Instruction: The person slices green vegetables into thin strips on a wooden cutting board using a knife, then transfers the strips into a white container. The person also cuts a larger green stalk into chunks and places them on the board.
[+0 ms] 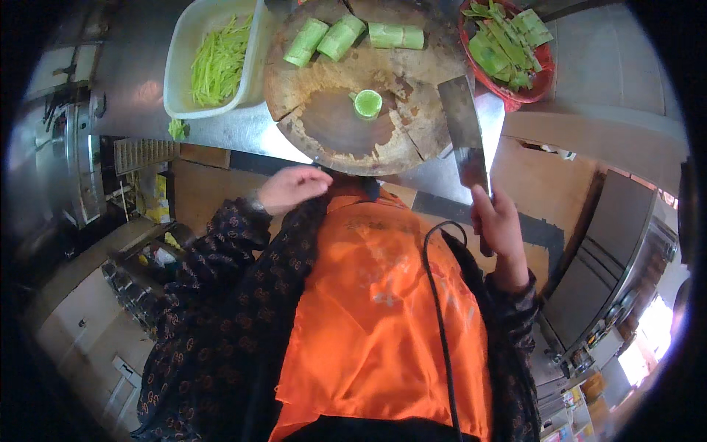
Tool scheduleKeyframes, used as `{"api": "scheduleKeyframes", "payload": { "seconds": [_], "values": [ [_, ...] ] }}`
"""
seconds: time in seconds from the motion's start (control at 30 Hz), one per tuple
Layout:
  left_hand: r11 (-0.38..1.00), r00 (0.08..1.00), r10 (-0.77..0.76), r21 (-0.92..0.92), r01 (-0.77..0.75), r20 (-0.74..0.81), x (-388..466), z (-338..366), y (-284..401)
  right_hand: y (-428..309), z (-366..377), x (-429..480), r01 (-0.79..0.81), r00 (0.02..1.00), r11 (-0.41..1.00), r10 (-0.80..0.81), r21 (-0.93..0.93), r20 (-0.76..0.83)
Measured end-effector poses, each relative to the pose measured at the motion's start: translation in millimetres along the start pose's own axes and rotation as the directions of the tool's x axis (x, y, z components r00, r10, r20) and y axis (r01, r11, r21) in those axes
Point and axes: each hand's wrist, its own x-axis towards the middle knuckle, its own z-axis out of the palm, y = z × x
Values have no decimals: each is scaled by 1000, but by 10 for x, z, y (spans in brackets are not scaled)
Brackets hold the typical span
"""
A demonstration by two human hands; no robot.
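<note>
My right hand [497, 224] grips the handle of a cleaver [464, 127], its wide blade pointing away beside the right edge of a round wooden chopping block [420, 94]. My left hand [295, 189] holds nothing that shows; it is by the block's near left edge, fingers loosely curled. One short piece of peeled green stem [368, 104] stands upright on the block's dark, worn middle. Farther back on the block lie three thicker green stem sections [396, 36]. Thin green shreds [221, 61] fill part of a white plastic tub [171, 83] to the left.
A red plastic basket [544, 83] of green peelings [505, 50] stands right of the block. A small green scrap [177, 129] lies beside the tub on the metal counter [237, 130]. A black cable [439, 298] hangs over the orange apron [381, 320].
</note>
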Motion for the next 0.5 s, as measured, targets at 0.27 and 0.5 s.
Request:
{"api": "scheduleKeyframes", "payload": {
  "seconds": [0.27,0.5],
  "values": [
    [826,800,-557,256,503,223,-61,105,-544,3,-27,52,-11,1000,1000,11,20,12],
    [914,917,-390,85,396,-85,-487,242,-1217,-16,-18,49,40,999,999,-40,-3,21]
  ]
}}
